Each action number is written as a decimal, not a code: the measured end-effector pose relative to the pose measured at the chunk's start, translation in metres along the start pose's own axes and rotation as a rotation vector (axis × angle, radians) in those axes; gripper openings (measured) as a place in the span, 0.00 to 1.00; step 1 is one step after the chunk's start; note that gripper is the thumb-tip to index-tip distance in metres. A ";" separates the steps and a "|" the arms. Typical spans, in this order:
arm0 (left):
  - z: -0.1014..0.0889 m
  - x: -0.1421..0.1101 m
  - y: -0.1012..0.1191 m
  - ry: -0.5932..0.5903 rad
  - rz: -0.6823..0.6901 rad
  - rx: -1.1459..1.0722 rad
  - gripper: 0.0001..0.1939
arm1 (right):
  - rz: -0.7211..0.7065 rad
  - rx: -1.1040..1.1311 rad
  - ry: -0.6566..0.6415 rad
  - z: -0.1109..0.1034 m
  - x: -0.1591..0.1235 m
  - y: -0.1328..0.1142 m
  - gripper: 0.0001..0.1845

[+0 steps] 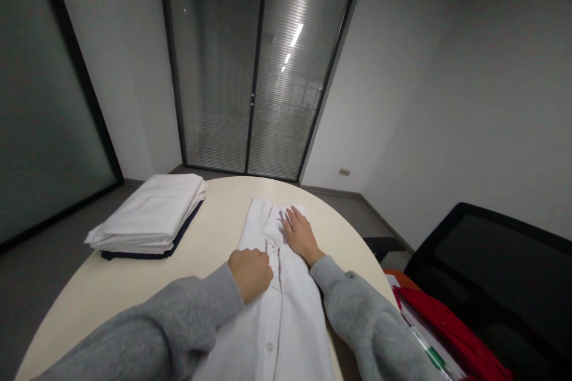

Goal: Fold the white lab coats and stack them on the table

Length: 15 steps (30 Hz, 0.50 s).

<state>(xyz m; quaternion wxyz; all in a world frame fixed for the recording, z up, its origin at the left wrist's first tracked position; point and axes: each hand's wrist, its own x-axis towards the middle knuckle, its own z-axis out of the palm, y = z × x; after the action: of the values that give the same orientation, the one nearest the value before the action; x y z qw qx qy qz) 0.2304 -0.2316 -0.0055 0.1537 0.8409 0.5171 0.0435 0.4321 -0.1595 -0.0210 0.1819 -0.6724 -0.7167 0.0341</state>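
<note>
A white button-front shirt (pixel 297 303) lies lengthwise on the round table, its lower part running off toward me at the bottom of the head view. One button shows low on its placket. My left hand (pixel 251 272) is closed in a fist at the left side of the placket, gripping the cloth there; its fingertips are hidden under the hand. Farther up, my right hand (pixel 300 234) rests on the shirt's far right part with fingers stretched out and apart, palm down. The fabric between the two hands is wrinkled.
At the table's (pixel 214 214) left stands a stack of folded white cloth (pixel 147 208) with a dark folded piece (pixel 138 255) beneath. A black mesh chair (pixel 487 274) is at the right, bearing red items (pixel 447 321). Glass doors (pixel 254 71) stand beyond the table.
</note>
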 end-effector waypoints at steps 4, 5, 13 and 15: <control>-0.007 -0.014 0.005 0.099 0.032 0.107 0.18 | 0.093 0.056 0.026 -0.020 -0.008 -0.013 0.28; -0.008 -0.016 0.006 0.119 0.041 0.103 0.18 | 0.106 0.069 -0.003 -0.022 -0.010 -0.018 0.28; 0.006 -0.024 0.000 0.102 0.106 -0.015 0.17 | 0.156 0.195 -0.142 0.001 -0.002 -0.046 0.34; -0.001 -0.013 -0.008 0.089 0.085 -0.089 0.20 | 0.149 0.265 -0.122 0.007 0.004 -0.045 0.35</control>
<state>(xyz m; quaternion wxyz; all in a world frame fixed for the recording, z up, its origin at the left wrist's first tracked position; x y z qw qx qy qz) 0.2169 -0.2396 -0.0061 0.1659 0.8517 0.4847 0.1103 0.3870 -0.1586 -0.0133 0.2222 -0.6906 -0.6636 0.1826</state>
